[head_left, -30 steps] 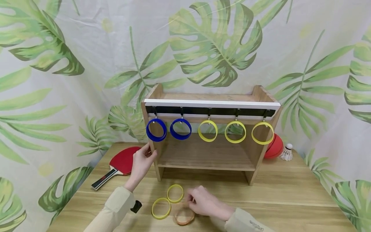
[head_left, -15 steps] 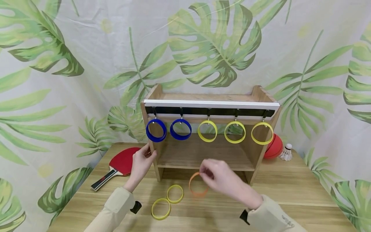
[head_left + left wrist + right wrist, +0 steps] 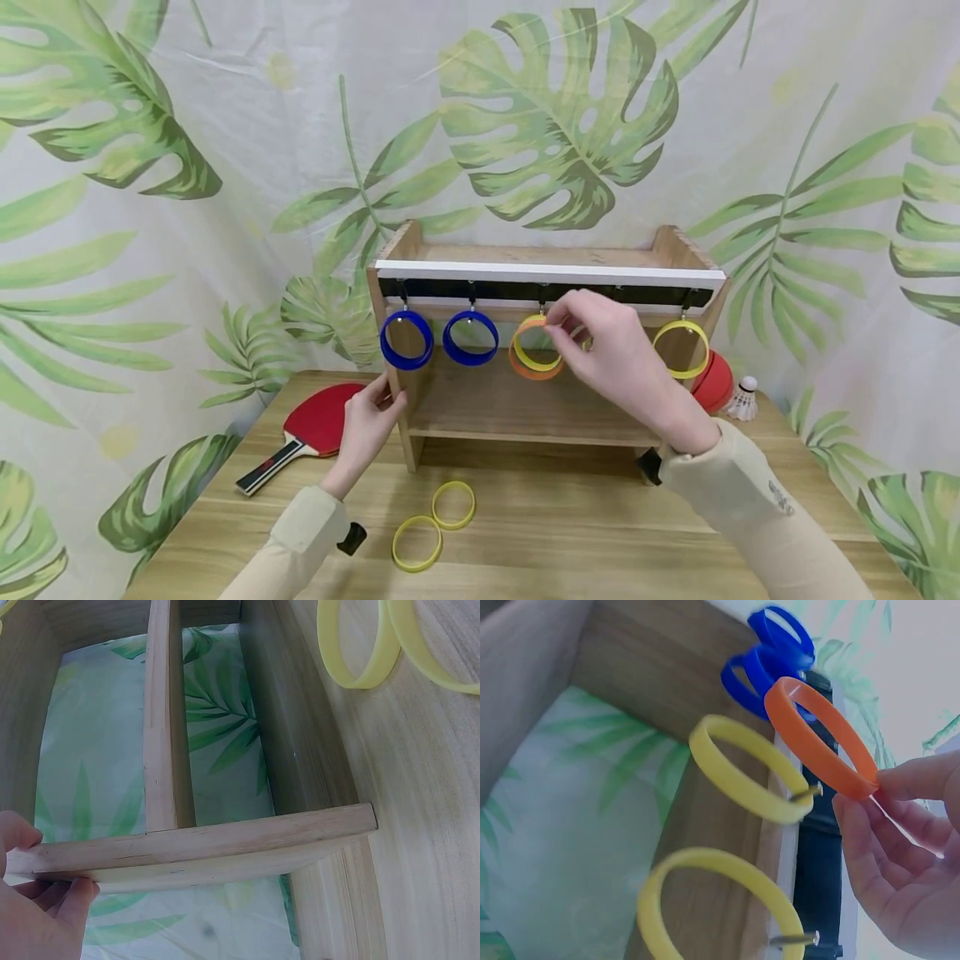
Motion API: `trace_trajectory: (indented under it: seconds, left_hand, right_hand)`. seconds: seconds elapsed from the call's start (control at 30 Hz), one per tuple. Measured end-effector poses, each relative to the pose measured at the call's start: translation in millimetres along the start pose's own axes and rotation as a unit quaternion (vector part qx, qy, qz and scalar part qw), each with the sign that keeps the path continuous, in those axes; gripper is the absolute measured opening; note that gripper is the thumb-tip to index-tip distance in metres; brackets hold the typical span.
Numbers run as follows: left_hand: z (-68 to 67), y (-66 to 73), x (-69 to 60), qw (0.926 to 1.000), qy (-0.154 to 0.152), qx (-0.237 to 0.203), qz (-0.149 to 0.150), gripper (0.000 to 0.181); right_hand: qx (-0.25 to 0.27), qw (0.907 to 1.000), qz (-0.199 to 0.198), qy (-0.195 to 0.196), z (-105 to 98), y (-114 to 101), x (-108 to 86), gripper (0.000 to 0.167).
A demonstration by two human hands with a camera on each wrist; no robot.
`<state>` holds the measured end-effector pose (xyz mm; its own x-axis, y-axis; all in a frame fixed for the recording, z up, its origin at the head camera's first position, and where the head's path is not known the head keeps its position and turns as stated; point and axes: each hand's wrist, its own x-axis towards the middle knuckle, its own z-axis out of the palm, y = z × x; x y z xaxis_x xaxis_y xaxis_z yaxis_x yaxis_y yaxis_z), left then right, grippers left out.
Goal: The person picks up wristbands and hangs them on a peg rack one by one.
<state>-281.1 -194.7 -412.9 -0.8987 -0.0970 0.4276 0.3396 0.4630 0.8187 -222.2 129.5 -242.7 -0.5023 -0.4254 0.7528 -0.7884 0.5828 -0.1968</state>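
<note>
My right hand (image 3: 618, 354) pinches an orange wristband (image 3: 799, 742) between thumb and fingertips, at its edge. In the head view the band overlaps the middle yellow wristband (image 3: 731, 784), which hangs from a metal hook; the right wrist view shows the two apart. Two blue wristbands (image 3: 471, 360) hang from the left hooks, and a yellow wristband (image 3: 681, 373) from the far right one. Another hanging yellow band is mostly behind my right hand in the head view. My left hand (image 3: 367, 421) grips the left side panel of the wooden shelf (image 3: 532, 400), thumb and fingers on opposite faces.
Two yellow wristbands (image 3: 417, 568) lie on the table (image 3: 600, 550) before the shelf. A red table tennis bat (image 3: 322, 421) lies left of it. At its right are a red ball (image 3: 712, 383) and a shuttlecock (image 3: 744, 400). A leaf-patterned curtain (image 3: 300, 125) hangs behind.
My right hand has lifted the orange wristband off the table and carried it up to the row of hooks. The left hand has stayed on the shelf's side panel.
</note>
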Motion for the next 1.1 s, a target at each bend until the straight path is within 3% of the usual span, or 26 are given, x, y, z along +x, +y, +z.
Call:
trace_trajectory:
  seconds: [0.17, 0.4, 0.7, 0.97, 1.1]
  left_hand:
    - [-0.2, -0.5, -0.4, 1.0000, 0.002, 0.000, 0.004, 0.035]
    - [0.2, -2.8, -1.5, 1.0000, 0.002, 0.001, 0.004, 0.032]
    - [0.2, -3.2, 0.6, 1.0000, 0.002, 0.002, 0.007, 0.033]
    - [0.7, -3.4, -1.0, 1.0000, 0.002, 0.001, 0.007, 0.035]
    - [0.6, -4.4, 0.6, 1.0000, 0.000, -0.001, 0.006, 0.036]
  right_hand:
    - [-0.014, 0.9995, 0.026, -0.007, -2, 6, 12.2, 0.007]
    - [-0.039, 0.9975, 0.053, -0.025, 4, 10, 11.8, 0.005]
    - [-0.062, 0.9966, 0.051, -0.021, 8, 14, 8.2, 0.005]
    - [-0.057, 0.9983, 0.011, 0.009, 5, -2, -5.1, 0.005]
    - [-0.033, 0.9992, -0.021, 0.009, 15, -15, -21.1, 0.008]
